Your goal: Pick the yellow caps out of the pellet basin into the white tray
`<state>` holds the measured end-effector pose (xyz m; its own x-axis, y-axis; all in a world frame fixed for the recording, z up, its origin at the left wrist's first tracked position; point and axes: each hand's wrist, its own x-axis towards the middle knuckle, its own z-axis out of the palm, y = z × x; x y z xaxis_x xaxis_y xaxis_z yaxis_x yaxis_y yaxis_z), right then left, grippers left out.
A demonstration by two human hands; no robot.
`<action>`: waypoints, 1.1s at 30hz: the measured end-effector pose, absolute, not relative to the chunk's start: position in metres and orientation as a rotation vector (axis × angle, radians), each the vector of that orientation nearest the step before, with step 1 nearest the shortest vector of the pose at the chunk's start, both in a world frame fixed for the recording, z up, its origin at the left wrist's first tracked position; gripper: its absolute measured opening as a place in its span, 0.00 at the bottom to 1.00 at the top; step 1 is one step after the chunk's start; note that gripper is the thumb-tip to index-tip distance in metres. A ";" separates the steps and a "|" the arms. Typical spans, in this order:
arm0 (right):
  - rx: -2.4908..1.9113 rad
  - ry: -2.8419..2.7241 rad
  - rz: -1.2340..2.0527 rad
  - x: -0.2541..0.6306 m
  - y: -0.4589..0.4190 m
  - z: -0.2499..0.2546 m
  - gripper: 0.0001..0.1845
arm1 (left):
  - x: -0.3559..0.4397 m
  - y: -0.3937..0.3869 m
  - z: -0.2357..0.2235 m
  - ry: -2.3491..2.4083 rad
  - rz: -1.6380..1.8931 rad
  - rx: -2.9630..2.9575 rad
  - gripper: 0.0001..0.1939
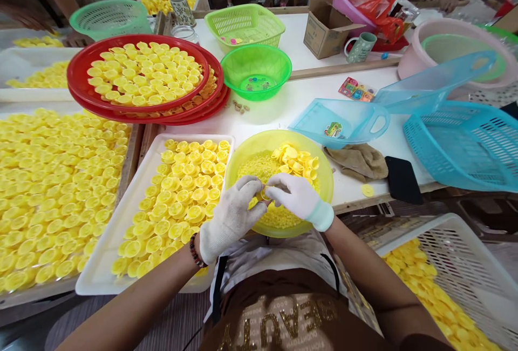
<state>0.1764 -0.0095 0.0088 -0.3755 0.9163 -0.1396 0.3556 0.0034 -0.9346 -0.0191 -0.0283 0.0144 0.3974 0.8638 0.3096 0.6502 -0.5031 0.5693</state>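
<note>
Both my hands wear white gloves and meet over a yellow bowl (319, 178) at the table's front edge. My left hand (232, 216) and my right hand (297, 197) pinch one small yellow cap (264, 194) between their fingertips. The bowl holds a loose pile of yellow caps (295, 159) on its far side and small pale yellow pieces (263, 167) below. To the left a white tray (101, 272) carries several finished yellow caps laid side by side.
Stacked red trays (81, 70) of caps sit at the back left, beside green baskets (245, 24) and a green bowl (257, 70). Blue baskets (465, 146), a black phone (402, 178) and a brown cloth (358, 161) lie right. A white crate (457, 243) of caps stands low right.
</note>
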 end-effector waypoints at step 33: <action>-1.416 -2.159 0.620 0.187 -0.019 -0.029 0.21 | -0.206 -0.144 0.096 2.185 0.906 1.698 0.17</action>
<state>0.1873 -0.0194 -0.0287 -0.3481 0.9260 0.1459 0.7075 0.3616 -0.6071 -0.2058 -0.1438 0.0959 -0.3025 0.9346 0.1873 0.7928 0.1376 0.5938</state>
